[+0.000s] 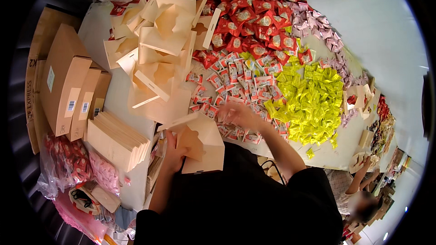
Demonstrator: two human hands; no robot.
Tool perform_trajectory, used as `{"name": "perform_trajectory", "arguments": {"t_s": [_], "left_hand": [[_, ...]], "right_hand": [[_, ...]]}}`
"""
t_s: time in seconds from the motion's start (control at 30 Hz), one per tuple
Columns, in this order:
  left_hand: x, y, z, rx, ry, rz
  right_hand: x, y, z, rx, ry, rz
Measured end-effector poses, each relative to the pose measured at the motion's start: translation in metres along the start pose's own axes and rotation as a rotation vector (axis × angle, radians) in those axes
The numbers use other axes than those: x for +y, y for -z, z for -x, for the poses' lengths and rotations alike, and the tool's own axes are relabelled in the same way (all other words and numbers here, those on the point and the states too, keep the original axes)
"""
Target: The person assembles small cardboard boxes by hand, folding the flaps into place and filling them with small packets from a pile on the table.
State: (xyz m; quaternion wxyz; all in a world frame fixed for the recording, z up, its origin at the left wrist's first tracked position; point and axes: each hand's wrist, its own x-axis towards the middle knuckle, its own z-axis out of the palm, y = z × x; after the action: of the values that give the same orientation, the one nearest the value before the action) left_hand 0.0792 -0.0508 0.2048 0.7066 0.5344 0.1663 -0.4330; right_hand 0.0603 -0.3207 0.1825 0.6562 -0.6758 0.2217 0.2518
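My left hand [173, 152] grips the near left side of a cream folding carton [206, 138]. The carton is unfolded, with its flaps standing up, and it is held close against my body at the table's front edge. Over the pile of small red-and-white packets [234, 79] hovers my right hand [240, 115], smeared by motion; whether it has hold of a packet I cannot make out. Beyond my left hand, several similar cream cartons [159, 41] lie heaped with their flaps up.
Yellow packets [313, 100] are piled to the right, red pouches [254, 11] at the back and pale pink packets [313, 22] beyond. Flat cream cartons [116, 140] and brown boxes [66, 81] stand at left. Another person [359, 195] works at the far right.
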Motion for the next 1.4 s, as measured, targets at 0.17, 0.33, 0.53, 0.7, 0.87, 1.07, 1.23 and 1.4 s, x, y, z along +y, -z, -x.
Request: {"name": "perform_trajectory", "arguments": {"t_s": [0.17,0.33,0.53,0.7,0.87,1.07,1.23,1.4], "left_hand": [[0.006,0.014,-0.003,-0.162,-0.09,-0.34],[0.01,0.019,-0.006,-0.258,-0.247,-0.596],[0.014,0.009,-0.015,-0.207,-0.147,-0.267],[0.011,0.009,-0.033,-0.189,-0.177,-0.303],[0.017,0.009,-0.037,-0.156,-0.152,-0.278],[0.027,-0.004,-0.042,-0.1,-0.1,-0.256],[0.024,-0.006,-0.049,-0.096,-0.149,-0.334],[0.019,-0.002,-0.046,-0.031,-0.089,-0.323]], "right_hand": [[0.016,0.032,-0.082,0.673,0.276,0.55],[0.024,0.014,-0.118,0.714,0.295,0.936],[0.048,0.038,-0.101,0.597,0.522,0.791],[0.043,0.041,-0.083,0.607,0.45,0.479],[0.029,0.088,-0.07,0.922,0.317,0.272],[0.045,0.165,-0.078,1.04,0.279,1.112],[0.013,0.172,-0.073,0.762,-0.045,0.973],[0.024,0.163,-0.027,0.642,0.223,0.105]]}}
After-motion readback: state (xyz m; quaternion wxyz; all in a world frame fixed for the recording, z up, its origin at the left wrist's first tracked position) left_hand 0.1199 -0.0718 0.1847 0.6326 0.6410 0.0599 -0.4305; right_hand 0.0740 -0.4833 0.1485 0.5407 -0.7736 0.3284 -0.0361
